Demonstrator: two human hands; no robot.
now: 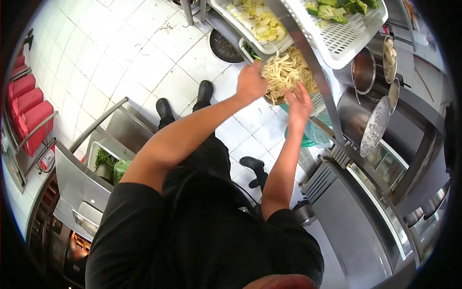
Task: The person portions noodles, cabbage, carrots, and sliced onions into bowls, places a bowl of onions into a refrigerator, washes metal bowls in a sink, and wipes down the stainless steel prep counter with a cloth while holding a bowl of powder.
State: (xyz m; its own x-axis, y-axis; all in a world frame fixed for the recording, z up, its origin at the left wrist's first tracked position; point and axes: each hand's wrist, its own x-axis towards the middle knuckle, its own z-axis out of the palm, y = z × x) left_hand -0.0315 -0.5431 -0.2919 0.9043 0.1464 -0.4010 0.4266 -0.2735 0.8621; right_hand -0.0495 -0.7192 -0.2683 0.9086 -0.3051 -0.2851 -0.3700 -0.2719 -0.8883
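Observation:
Yellow noodles [285, 72] lie in a thick heap at the upper middle, partly over a white perforated basket [317, 102]. My left hand [252, 83] is closed at the left side of the heap; its fingers are turned away, so what it grips is hidden. At the lower right of the noodles is my right hand [299, 102], its fingers bent around some strands. A dark rim shows below the heap, between the hands, too small a part to name.
Chopped cabbage [260, 20] fills a white basket just above. Broccoli [332, 10] sits in another white basket [353, 45] to the right. Metal pots [375, 123] stand beyond a steel shelf post [315, 62]. Behind my left arm, a steel cart [82, 180] holds greens.

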